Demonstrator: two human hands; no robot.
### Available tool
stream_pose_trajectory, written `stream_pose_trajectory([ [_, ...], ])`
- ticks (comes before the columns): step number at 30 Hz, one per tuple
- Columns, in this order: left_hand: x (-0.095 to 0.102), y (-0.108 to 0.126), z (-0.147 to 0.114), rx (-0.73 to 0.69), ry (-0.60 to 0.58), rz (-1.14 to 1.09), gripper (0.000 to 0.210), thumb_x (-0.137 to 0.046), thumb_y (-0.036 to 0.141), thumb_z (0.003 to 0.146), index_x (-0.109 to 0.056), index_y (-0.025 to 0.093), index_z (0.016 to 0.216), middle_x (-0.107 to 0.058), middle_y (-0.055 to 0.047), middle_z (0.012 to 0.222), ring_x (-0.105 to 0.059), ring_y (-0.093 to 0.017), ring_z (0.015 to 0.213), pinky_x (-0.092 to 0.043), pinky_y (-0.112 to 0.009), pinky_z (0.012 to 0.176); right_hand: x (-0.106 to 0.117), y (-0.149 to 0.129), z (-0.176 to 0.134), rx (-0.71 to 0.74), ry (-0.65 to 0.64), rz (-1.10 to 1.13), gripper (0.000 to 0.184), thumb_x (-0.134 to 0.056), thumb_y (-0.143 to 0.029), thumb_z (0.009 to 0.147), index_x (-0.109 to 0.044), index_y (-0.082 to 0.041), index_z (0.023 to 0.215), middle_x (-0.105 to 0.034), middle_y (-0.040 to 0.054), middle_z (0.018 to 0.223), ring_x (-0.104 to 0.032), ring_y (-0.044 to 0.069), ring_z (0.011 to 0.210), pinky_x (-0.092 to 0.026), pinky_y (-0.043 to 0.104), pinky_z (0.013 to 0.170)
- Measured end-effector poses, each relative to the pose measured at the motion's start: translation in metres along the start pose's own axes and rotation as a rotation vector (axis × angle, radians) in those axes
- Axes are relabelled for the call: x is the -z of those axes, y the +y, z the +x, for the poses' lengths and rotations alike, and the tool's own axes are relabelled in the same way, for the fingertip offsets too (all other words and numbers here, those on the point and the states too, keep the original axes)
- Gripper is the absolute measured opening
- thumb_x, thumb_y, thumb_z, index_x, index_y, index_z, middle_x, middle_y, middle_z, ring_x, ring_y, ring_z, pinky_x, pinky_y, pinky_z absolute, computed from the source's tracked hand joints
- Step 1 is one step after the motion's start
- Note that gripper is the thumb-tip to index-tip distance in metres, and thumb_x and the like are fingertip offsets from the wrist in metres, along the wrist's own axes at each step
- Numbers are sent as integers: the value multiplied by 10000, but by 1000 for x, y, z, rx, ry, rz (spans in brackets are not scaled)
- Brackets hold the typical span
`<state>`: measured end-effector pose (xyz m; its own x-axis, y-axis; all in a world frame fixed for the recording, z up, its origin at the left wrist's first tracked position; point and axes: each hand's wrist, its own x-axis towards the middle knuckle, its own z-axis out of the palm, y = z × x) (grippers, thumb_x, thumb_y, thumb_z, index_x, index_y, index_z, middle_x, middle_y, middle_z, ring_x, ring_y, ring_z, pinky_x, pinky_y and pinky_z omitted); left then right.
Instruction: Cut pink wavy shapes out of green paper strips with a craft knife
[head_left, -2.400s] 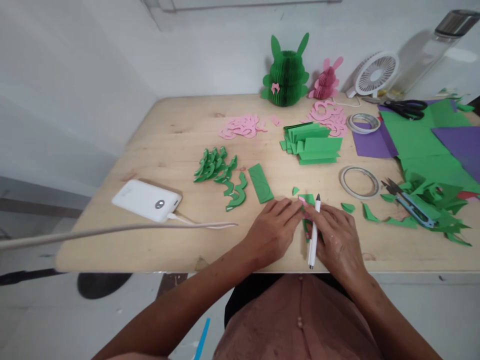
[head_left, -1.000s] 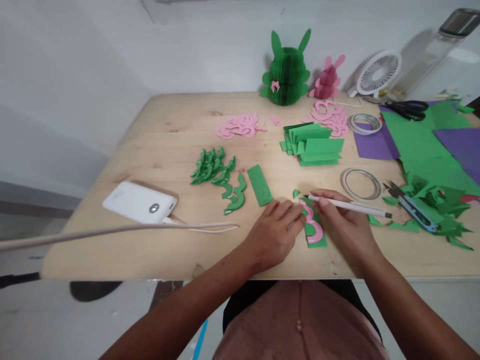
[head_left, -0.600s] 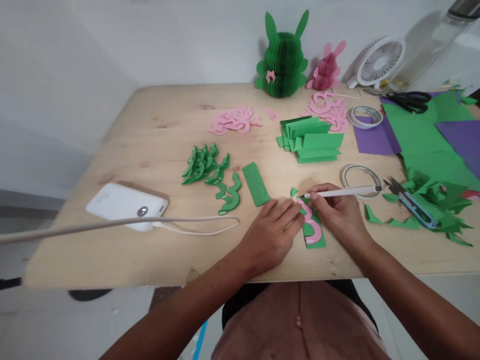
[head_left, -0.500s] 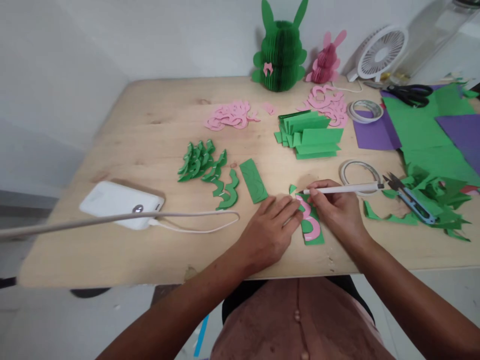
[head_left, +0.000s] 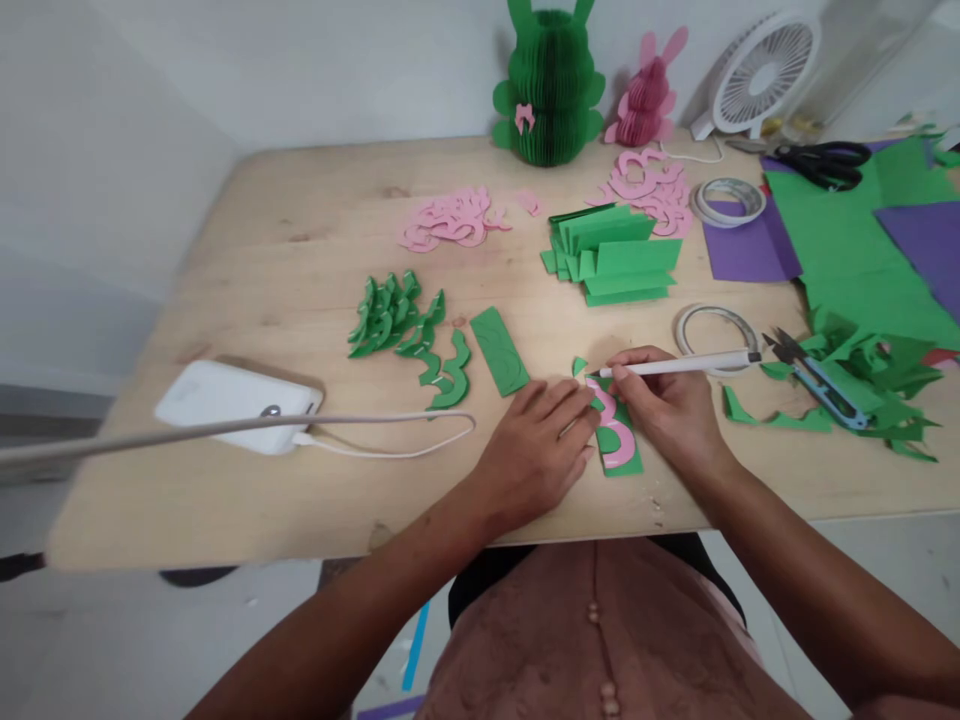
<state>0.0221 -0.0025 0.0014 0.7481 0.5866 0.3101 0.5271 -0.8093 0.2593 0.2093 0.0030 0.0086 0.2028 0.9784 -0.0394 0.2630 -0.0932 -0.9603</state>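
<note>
My right hand [head_left: 664,400] grips a white pen [head_left: 690,364], its tip at the top end of a pink wavy paper template [head_left: 621,445]. The template lies on a green paper strip [head_left: 634,464]. Flat on the table, my left hand [head_left: 536,445] has its fingers stretched out, their tips over the left edge of template and strip. A small green scrap [head_left: 580,366] sits just beyond the fingers. Left of them is another green strip [head_left: 499,350] with a curved outline on it, and farther left several cut green wavy pieces [head_left: 390,315].
Folded green strips [head_left: 622,255] and pink cutouts [head_left: 450,220] lie farther back. On the right are tape rolls [head_left: 729,203], thread snips [head_left: 817,380] on green scraps, and black scissors [head_left: 825,162]. A cabled white power bank [head_left: 236,405] lies left. Paper rabbits [head_left: 551,90] and a fan [head_left: 765,75] stand behind.
The whole view has shifted slightly, so things sit a little higher in the picture. The pen stays near the template's top end; both hands hold nearly the same pose.
</note>
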Motion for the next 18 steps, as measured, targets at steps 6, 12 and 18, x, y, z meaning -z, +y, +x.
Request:
stream_pose_trajectory([
  [6, 4, 2, 4, 12, -19, -21, 306, -450, 298, 994, -629, 132, 1178, -615, -96, 1313, -496, -259, 1258, -374, -450, 1067, 1, 3, 0, 25, -2, -8, 173, -672, -338, 801, -674, -178, 867, -658, -2, 698, -594, 120, 587, -463, 245, 540],
  [12, 8, 6, 9, 12, -64, 5, 291, -481, 313, 981, -624, 127, 1152, -629, -108, 1273, -519, -276, 1219, -405, -453, 1023, 0, 1, 0, 10, 10, 12, 159, -670, -325, 792, -673, -178, 853, -660, 1, 711, -600, 123, 603, -466, 255, 560],
  [18, 1, 7, 8, 34, -4, -15, 301, -526, 374, 959, -626, 135, 1113, -633, -117, 1251, -521, -286, 1212, -402, -463, 1035, 1, 0, 0, 36, -13, 16, 148, -656, -320, 799, -668, -182, 851, -656, -4, 704, -595, 121, 604, -470, 262, 573],
])
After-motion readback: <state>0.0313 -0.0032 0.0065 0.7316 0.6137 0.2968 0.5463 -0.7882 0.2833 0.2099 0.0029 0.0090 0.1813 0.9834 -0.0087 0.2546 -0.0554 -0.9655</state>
